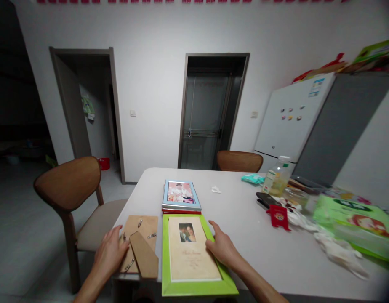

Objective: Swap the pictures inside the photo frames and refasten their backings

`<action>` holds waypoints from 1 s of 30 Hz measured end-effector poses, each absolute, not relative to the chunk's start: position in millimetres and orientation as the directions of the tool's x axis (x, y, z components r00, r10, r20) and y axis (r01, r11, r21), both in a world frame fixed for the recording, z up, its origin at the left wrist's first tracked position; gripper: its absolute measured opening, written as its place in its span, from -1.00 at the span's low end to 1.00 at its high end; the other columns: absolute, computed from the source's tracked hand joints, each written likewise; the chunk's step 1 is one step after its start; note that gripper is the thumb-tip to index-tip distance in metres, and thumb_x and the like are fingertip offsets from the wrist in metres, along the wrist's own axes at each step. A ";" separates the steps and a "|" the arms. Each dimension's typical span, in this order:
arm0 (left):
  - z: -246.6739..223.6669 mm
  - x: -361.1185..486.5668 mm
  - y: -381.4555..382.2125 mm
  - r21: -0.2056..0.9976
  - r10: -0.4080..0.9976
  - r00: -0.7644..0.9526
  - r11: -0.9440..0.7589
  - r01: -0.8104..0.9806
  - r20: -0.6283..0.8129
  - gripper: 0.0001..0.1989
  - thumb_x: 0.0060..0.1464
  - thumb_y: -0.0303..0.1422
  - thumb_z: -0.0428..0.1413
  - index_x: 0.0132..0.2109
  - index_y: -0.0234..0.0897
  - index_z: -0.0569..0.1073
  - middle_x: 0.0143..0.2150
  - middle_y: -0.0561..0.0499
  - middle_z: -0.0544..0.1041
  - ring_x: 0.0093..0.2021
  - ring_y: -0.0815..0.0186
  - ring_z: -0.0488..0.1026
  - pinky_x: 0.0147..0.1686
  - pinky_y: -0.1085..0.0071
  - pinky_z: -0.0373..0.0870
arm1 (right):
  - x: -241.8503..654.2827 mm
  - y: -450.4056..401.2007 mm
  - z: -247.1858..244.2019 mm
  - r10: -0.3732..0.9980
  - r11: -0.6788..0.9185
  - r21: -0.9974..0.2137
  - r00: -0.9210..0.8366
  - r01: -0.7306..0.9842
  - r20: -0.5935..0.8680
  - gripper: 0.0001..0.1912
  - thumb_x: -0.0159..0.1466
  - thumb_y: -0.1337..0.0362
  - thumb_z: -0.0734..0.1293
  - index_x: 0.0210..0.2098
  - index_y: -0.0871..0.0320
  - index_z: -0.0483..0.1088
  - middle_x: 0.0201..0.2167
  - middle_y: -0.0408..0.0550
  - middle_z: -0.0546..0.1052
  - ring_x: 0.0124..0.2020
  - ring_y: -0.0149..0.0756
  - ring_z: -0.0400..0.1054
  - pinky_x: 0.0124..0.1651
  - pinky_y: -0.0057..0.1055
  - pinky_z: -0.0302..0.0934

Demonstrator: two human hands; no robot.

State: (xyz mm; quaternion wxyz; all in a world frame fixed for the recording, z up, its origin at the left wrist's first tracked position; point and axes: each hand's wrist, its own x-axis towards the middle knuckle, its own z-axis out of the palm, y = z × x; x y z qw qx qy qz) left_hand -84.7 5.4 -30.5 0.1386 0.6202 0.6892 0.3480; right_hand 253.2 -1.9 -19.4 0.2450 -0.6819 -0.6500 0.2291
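My left hand [110,252] is at the left edge of a brown picture-frame backing board [147,225], thumb on top and fingers along the side. The board has metal clips and a folding stand leg [145,256]. To its right lies a lime-green picture frame [199,288], face up, its near end reaching past the table edge. Inside it a cream insert sheet [194,265] shows a small photo of two people. My right hand [224,248] rests on the frame's right side, thumb over the insert and index finger stretched out.
Beyond the green frame lies a stack topped by a light-blue picture frame [165,193]. On the white table [226,210] at right are a bottle [275,179], a dark phone-like object [265,200], a red booklet [279,217], crumpled tissues [339,252] and a green wipes pack [355,223]. A chair [70,185] stands left.
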 end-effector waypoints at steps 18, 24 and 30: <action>1.0 66.2 -58.2 0.410 0.674 0.470 -0.729 0.549 0.569 -0.55 -0.10 -0.52 -0.04 0.03 -0.35 0.23 -0.07 -0.14 0.41 -0.06 0.23 0.34 -0.07 0.29 0.32 | 220.5 -20.1 30.9 0.994 -0.095 -0.977 0.038 -0.193 -0.104 -0.12 -0.10 0.34 0.33 0.14 0.14 -0.15 -0.58 -0.23 0.41 -0.65 -0.43 0.26 -0.57 -0.50 0.14; 13.3 24.8 -56.3 0.596 0.792 0.081 -0.519 0.612 0.606 -0.56 -0.04 -0.49 -0.13 0.05 -0.34 0.17 -0.04 -0.14 0.38 -0.20 0.28 0.42 -0.32 0.43 0.43 | 247.7 -8.3 0.9 0.996 -0.051 -0.948 0.081 0.314 -0.026 -0.26 -0.04 0.31 0.22 0.13 0.27 -0.04 -0.66 -0.29 0.29 -0.66 -0.46 0.18 -0.59 -0.55 0.02; -5.8 -20.1 -58.6 0.738 0.935 -0.133 -0.167 0.654 0.329 -0.51 -0.09 -0.35 -0.12 0.04 -0.41 0.20 0.00 -0.16 0.37 -0.45 0.31 0.46 -0.44 0.42 0.41 | 268.4 -7.6 -31.1 0.993 -0.044 -0.685 0.105 0.728 0.048 -0.33 -0.04 0.32 0.16 0.08 0.39 0.09 -0.61 -0.17 0.38 -0.55 -0.37 0.27 -0.47 -0.50 0.07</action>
